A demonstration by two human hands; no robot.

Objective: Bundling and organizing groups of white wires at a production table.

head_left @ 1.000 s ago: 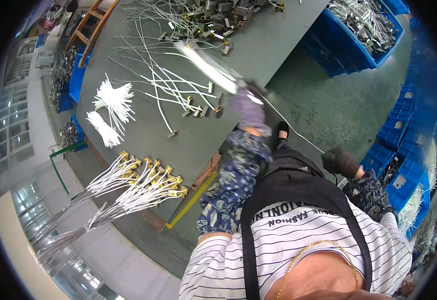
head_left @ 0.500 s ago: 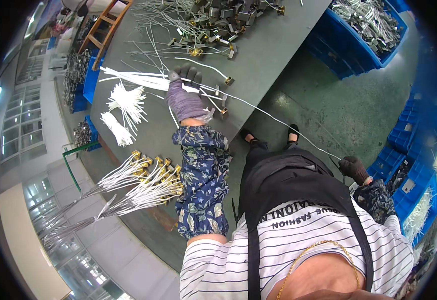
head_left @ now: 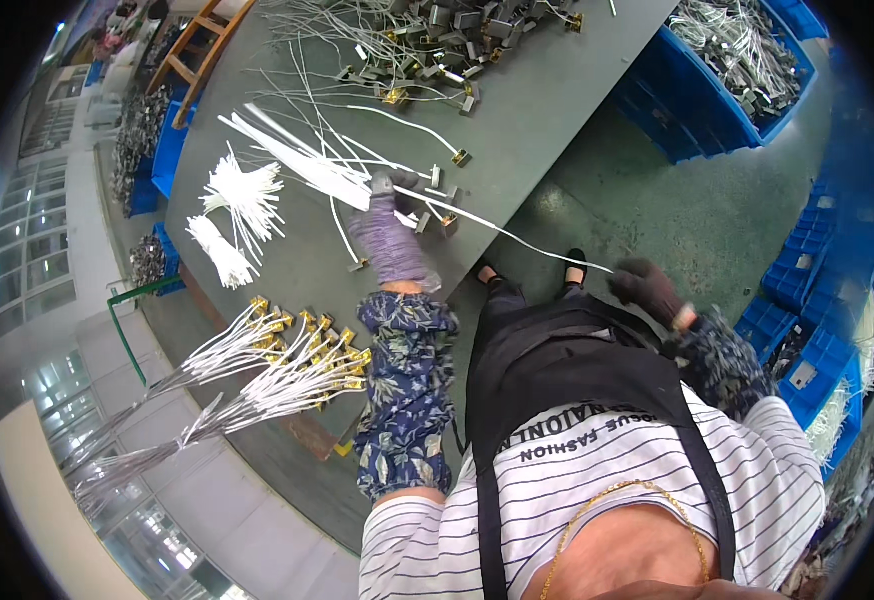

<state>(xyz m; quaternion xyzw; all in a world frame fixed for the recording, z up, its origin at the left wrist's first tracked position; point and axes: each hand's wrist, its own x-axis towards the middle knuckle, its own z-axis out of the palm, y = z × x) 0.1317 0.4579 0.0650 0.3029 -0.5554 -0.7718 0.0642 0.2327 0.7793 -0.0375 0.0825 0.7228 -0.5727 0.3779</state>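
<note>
Bundle of slim white tubes and one long pale strand
The tubes, straight and smooth, are gathered at the left grip and fan out slightly toward their far ends, slanting over the grey desk; the strand leaves beside that same grip, crosses the desk's edge and runs in a shallow sag to the right grip, where its end is hidden

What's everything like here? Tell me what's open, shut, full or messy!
Left hand: gloved, fingers curled shut
White tubes: bunched, in the left hand
Right hand: gloved, shut
White wire: held by the right hand, gently bent
Wires with gold ends: gathered in bunches
Pile of wires and metal blocks: messy, tangled
Blue box at upper right: open, full
</note>
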